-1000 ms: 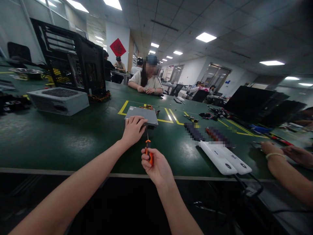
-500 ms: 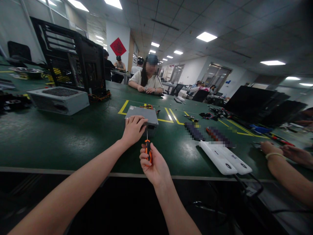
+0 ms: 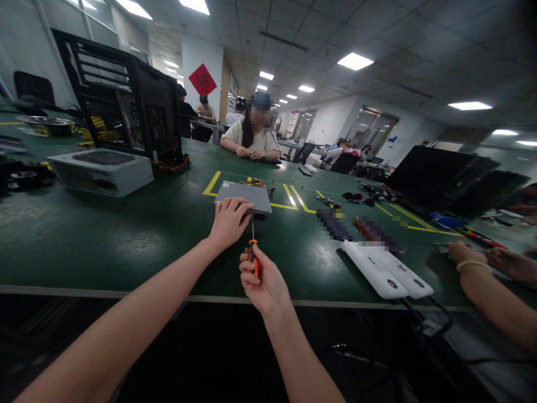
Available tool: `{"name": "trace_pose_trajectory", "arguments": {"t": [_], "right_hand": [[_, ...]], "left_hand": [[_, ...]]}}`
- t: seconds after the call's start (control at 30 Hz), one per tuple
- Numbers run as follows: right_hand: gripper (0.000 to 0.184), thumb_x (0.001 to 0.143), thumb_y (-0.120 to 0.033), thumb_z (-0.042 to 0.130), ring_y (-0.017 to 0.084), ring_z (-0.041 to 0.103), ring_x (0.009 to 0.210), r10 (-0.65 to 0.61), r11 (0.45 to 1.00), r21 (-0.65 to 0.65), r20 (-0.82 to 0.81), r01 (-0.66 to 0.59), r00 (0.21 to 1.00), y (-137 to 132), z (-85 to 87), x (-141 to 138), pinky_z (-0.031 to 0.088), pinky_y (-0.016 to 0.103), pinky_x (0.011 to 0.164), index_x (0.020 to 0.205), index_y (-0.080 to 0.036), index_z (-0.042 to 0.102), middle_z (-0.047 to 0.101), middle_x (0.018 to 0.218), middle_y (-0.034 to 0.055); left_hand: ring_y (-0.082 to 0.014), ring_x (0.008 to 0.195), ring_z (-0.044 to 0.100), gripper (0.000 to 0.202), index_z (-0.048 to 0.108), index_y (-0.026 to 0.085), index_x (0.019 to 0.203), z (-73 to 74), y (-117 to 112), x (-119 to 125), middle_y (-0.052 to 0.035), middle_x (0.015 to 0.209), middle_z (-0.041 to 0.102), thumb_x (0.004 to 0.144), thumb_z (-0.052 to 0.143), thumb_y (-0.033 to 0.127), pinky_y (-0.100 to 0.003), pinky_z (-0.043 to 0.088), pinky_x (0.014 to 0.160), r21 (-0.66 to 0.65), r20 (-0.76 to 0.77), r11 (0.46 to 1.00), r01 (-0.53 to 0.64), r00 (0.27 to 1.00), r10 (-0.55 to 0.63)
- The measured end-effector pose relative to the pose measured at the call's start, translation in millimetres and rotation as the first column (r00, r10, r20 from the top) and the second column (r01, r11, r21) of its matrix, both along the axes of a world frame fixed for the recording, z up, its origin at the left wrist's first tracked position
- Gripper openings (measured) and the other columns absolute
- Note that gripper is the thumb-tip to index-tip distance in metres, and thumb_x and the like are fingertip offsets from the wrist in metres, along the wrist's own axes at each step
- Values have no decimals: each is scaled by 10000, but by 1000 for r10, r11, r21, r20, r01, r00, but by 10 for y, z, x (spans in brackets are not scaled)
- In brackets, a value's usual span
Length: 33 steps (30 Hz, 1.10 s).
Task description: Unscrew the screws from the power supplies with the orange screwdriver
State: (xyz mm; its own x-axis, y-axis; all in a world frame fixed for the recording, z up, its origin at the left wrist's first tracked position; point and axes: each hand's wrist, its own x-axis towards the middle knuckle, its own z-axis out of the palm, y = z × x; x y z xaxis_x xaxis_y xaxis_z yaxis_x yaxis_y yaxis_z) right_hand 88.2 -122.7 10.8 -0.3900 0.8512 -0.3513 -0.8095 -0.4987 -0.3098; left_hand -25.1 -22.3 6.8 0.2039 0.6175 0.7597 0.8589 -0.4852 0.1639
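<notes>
A grey computer power supply (image 3: 255, 196) lies on the green table in front of me, a bundle of coloured wires at its far side. My left hand (image 3: 229, 224) lies over its near left part, fingers across the top edge, gripping it. In my right hand (image 3: 264, 277), the fingers are wrapped round the orange and black handle of a screwdriver (image 3: 252, 254). Its thin shaft points away from me toward the near face of the power supply. Whether the tip touches a screw is too small to tell.
A second power supply (image 3: 103, 172) and a black computer case (image 3: 126, 101) stand at left. White devices with cables (image 3: 377, 271) lie at right, near another person's hands (image 3: 474, 257). A person (image 3: 251, 134) sits across the table (image 3: 168, 246).
The screwdriver handle has turned slightly in my right hand, and the fingers have shifted a little. My left hand and the power supply stay in place.
</notes>
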Motion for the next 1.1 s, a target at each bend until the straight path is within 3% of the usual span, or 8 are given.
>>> {"name": "trace_pose_trajectory", "arguments": {"t": [0.23,0.47,0.57,0.67,0.9,1.1], "right_hand": [[276,950,-251,308,25,468,476,28,1000,13,-43,-28,999,15,-3,30,366,83,359,862,-90,513,508,649,3],[258,938,-283,359,6,402,434,-32,999,4,-65,32,997,38,-27,21,244,68,294,809,-110,500,475,655,-10],[234,939,-224,348,3,421,453,-13,1000,5,-91,14,996,42,-35,31,300,58,326,820,-99,505,488,663,-6],[277,950,-259,310,18,451,479,49,999,20,-103,-47,993,53,-37,30,378,78,374,892,-90,523,494,653,-8],[252,935,-276,340,15,382,440,0,999,33,-123,4,992,91,-60,-39,271,80,309,820,-119,500,467,650,-18],[324,957,-302,261,11,386,453,34,997,75,-240,-17,970,84,-116,-24,366,83,379,860,-111,504,446,642,-31]], "left_hand": [[-249,1053,436,263,560,237,1082,-2,9,1,-58,1126,551,833,475,246,-400,329,845,2,-5,1000,3,1000,-3],[-255,1071,430,268,557,237,1092,-16,24,0,-63,1140,549,839,470,259,-403,314,849,-7,-14,1000,0,1000,0],[-256,1069,429,268,556,235,1092,-15,28,3,-63,1142,548,839,469,259,-403,314,845,-6,-17,1000,2,1000,-2],[-257,1067,428,269,557,237,1092,-15,35,6,-64,1139,549,839,470,259,-405,312,848,-6,-15,1000,4,1000,-4],[-257,1063,425,269,555,242,1093,-7,34,2,-63,1136,546,841,465,263,-408,313,851,-18,-17,1000,8,1000,-8],[-264,1066,419,283,551,244,1094,-6,36,12,-63,1138,536,817,488,248,-415,315,845,-33,-11,999,5,1000,-6]]}}
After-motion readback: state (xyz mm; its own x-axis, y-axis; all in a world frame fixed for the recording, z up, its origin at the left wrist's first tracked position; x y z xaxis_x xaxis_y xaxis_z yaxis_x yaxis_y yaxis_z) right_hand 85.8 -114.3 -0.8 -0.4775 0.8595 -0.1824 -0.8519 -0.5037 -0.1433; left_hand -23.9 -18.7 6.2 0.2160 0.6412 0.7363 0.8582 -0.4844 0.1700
